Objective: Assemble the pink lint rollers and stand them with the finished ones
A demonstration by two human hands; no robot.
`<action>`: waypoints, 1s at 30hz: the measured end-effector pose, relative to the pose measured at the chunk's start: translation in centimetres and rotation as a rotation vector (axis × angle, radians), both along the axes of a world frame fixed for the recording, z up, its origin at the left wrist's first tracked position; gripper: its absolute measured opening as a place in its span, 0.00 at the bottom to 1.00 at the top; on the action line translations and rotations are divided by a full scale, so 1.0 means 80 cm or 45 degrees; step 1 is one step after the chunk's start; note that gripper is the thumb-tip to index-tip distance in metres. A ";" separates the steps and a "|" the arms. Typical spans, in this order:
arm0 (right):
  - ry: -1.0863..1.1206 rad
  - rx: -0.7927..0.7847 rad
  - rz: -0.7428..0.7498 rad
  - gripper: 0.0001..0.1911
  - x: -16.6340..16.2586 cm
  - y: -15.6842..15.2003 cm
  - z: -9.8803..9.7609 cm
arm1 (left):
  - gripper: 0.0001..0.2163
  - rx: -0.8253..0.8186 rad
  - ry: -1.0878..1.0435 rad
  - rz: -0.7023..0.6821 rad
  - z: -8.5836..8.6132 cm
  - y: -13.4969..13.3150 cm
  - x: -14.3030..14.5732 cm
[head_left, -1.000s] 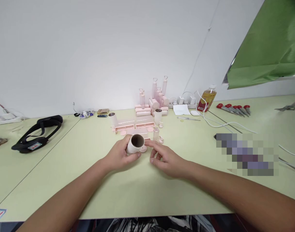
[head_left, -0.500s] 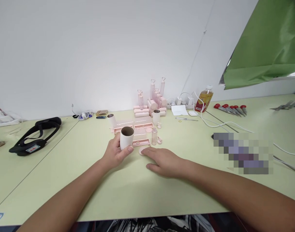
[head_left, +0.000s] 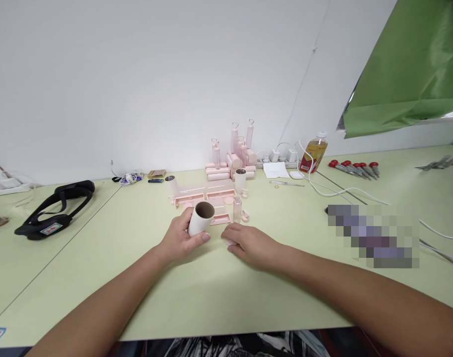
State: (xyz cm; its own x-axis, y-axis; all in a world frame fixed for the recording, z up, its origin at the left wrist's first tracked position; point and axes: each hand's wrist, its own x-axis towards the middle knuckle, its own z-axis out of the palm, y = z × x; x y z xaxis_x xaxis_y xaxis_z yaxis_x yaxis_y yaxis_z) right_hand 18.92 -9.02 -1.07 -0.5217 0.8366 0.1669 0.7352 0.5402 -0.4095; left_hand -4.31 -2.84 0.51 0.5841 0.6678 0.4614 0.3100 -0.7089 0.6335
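My left hand (head_left: 185,235) is wrapped round a white lint roller refill (head_left: 200,228), tilted so that its open brown core faces up and right. My right hand (head_left: 252,245) pinches a small round pale pink cap (head_left: 230,242), mostly covered by the fingers, just above the table. Beyond the hands stands a clear pink handle (head_left: 237,210), with a small pink ring-shaped part (head_left: 245,216) beside it. A pink tray-like case half (head_left: 221,219) lies behind the roll, partly hidden by it. Two more refills, one at the left (head_left: 171,185) and one at the right (head_left: 240,181), stand upright farther back.
Pink lint rollers and cases (head_left: 232,161) are piled against the wall. A drink bottle (head_left: 313,152), white cables (head_left: 338,191) and red-handled tools (head_left: 355,168) occupy the right side. A black headset strap (head_left: 59,210) lies at the left.
My right hand has picked the pink cap up off the table and drawn it slightly right. The roll in my left hand has shifted right and tilted towards the right hand.
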 end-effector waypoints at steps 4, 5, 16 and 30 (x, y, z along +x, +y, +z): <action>-0.020 -0.006 -0.061 0.06 0.003 -0.001 0.000 | 0.18 0.006 0.016 0.005 0.000 0.000 0.000; -0.025 -0.010 -0.055 0.06 0.004 -0.001 -0.001 | 0.18 -0.001 0.021 0.002 0.000 0.000 0.000; 0.842 0.390 0.001 0.06 0.001 -0.017 0.012 | 0.21 0.003 0.095 -0.111 0.001 -0.001 0.001; 0.840 0.528 0.157 0.10 0.003 -0.017 0.015 | 0.21 -0.119 0.275 -0.406 0.013 -0.008 0.008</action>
State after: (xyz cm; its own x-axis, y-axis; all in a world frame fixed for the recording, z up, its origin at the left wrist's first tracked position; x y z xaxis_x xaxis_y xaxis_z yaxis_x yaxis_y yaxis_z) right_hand 19.15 -10.40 0.15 -0.2913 0.5807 0.7602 0.3353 0.8062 -0.4874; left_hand -3.68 -3.52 1.52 0.8459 0.4706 0.2510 0.2169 -0.7335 0.6441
